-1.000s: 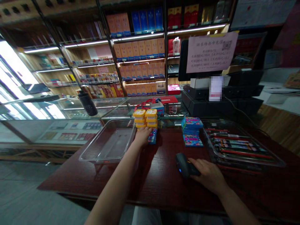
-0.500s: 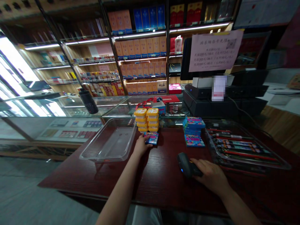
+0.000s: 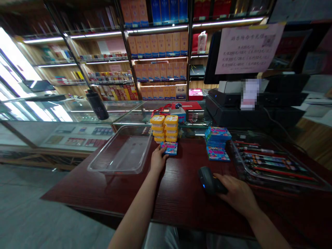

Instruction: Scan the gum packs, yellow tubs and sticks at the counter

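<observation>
My left hand (image 3: 158,159) has its thumb and fingers closed at the left edge of a small flat blue-and-pink box (image 3: 170,148), which lies on the dark red table. Right behind that box stand two stacks of small clear tubs with yellow lids (image 3: 171,128). In my right hand (image 3: 237,192) is a black barcode scanner (image 3: 207,180), held low over the table, with a blue light glowing on its side. Beyond the scanner, similar blue boxes (image 3: 218,138) are piled up, one group lower in front.
To the left sits a clear plastic tray (image 3: 141,160). Another clear tray (image 3: 243,169) holds several pens or pencils on the right. A monitor (image 3: 212,62) and black counter equipment (image 3: 228,116) stand behind. A glass display counter (image 3: 129,117) borders the table's far side, with a black bottle (image 3: 97,105) on it.
The camera view has shifted slightly. My left hand stays at the blue box by the tubs, and my right hand keeps holding the scanner in nearly the same place.
</observation>
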The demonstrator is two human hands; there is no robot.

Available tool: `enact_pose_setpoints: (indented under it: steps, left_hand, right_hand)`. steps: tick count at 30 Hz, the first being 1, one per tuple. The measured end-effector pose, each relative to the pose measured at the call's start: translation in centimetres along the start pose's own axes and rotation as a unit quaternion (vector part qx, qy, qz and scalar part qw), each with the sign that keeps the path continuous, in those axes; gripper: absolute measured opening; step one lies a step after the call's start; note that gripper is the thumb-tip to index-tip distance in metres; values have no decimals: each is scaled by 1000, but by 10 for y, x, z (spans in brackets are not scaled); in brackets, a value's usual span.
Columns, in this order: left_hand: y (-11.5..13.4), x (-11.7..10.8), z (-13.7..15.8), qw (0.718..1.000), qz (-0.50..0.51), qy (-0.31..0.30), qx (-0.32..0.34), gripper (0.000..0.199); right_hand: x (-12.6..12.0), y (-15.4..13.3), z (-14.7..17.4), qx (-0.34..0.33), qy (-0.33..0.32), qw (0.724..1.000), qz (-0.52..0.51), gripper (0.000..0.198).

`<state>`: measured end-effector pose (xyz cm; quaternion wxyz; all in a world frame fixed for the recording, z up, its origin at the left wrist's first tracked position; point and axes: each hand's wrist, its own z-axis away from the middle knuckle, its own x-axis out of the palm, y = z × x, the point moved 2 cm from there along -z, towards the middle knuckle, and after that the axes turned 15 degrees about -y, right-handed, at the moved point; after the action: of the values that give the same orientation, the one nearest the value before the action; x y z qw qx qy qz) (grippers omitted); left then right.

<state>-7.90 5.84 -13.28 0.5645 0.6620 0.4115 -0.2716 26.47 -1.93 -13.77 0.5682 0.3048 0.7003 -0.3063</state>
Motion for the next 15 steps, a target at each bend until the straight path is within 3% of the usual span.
enact_pose_setpoints:
  steps: [15]
  left_hand:
    - [1, -1, 5, 998, -26, 18, -48, 45]
  right_hand:
    - [-3, 1, 0, -12, 7, 1000, -1, 45]
